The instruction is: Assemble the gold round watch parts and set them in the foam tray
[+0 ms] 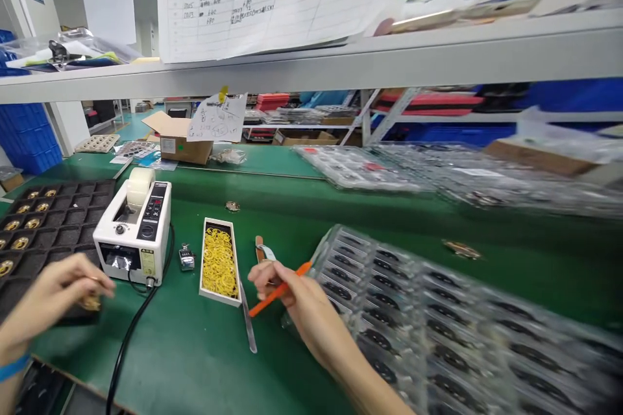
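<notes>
Right hand (296, 301): fingers closed on an orange stylus (283, 286), long axis running 8 to 2 o'clock, upper end toward the clear blister tray (418, 311); this hand is the nearer to it. Left hand (56, 292): fingers pinch a small gold part (91, 303), black foam tray (48, 220) at 12 o'clock, tape dispenser (134, 233) at 2 o'clock on the green worktop (195, 350).
</notes>
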{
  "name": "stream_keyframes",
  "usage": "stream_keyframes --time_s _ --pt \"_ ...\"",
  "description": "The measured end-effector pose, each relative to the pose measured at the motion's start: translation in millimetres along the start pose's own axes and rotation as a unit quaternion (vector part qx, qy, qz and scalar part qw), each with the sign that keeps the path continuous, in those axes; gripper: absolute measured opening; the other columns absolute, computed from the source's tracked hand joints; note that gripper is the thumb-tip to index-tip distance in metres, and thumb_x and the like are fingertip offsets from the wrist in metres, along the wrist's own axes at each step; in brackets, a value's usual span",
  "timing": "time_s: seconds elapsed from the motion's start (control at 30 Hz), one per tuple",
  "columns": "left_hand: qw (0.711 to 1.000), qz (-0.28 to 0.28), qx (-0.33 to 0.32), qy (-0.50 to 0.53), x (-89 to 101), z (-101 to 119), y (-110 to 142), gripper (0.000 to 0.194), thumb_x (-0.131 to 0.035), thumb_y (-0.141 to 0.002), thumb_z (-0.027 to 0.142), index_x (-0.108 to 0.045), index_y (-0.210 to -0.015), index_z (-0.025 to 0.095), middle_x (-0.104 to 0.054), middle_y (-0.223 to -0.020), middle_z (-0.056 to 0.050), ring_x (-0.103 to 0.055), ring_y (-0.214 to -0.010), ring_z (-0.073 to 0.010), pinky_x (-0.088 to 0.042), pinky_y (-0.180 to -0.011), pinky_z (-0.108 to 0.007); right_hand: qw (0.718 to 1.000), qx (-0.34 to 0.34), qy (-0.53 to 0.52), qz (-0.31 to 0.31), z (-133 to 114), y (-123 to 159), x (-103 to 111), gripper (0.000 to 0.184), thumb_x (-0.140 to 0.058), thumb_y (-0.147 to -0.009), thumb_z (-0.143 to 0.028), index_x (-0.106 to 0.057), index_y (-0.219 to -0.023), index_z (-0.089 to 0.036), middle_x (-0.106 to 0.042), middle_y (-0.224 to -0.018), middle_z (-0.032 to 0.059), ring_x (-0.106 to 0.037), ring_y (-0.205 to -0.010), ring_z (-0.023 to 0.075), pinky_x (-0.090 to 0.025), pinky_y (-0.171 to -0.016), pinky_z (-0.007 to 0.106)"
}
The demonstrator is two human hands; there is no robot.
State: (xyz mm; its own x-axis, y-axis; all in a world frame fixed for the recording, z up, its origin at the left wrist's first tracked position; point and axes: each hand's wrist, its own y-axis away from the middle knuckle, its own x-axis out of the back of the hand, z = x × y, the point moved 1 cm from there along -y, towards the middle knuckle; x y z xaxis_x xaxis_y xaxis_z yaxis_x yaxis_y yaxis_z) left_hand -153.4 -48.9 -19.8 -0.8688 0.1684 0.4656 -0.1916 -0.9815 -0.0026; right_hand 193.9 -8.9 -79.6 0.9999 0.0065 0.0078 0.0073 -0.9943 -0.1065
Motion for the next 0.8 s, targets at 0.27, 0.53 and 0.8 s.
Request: stream_keyframes --time_s 0.27,0.53,0.8 --pt "0.890 -0.124 0.121 0.422 -145.4 5 -73 0.027 -0.067 -0.079 0.037 -0.056 -0.083 0.013 -0.070 -0.075 -0.008 -0.071 -0.064 -0.0177 -0.051 -0.047 -0.018 0.997 -0.005 -0.080 0.016 15 14 -1 0.057 -0.046 -0.082 -0.068 -0.068 -0.083 -0.016 -0.057 -0.059 0.0021 -0.054 -0.052 0.0142 -0.050 -0.052 0.028" --pt "0.899 -0.052 0.077 0.429 -145.1 3 -67 0.044 -0.067 -0.078 0.021 -0.057 -0.121 0.017 -0.072 -0.103 -0.008 -0.066 -0.101 -0.0224 -0.053 -0.091 -0.039 0.991 0.128 0.026 0.008 18 35 -23 0.020 -0.059 -0.086 -0.037 -0.071 -0.085 -0.020 -0.071 -0.077 0.0055 -0.068 -0.068 0.0178 -0.058 -0.064 0.027" --pt "0.917 -0.058 0.080 0.386 -142.1 3 -66 0.045 -0.071 -0.074 0.032 -0.065 -0.116 0.018 -0.073 -0.094 -0.007 -0.070 -0.085 -0.0209 -0.055 -0.085 -0.039 0.915 0.355 0.125 -0.143 9 28 -14 0.029 -0.051 -0.088 -0.007 -0.069 -0.104 -0.023 -0.073 -0.091 0.0062 -0.069 -0.085 0.0166 -0.057 -0.074 0.027"
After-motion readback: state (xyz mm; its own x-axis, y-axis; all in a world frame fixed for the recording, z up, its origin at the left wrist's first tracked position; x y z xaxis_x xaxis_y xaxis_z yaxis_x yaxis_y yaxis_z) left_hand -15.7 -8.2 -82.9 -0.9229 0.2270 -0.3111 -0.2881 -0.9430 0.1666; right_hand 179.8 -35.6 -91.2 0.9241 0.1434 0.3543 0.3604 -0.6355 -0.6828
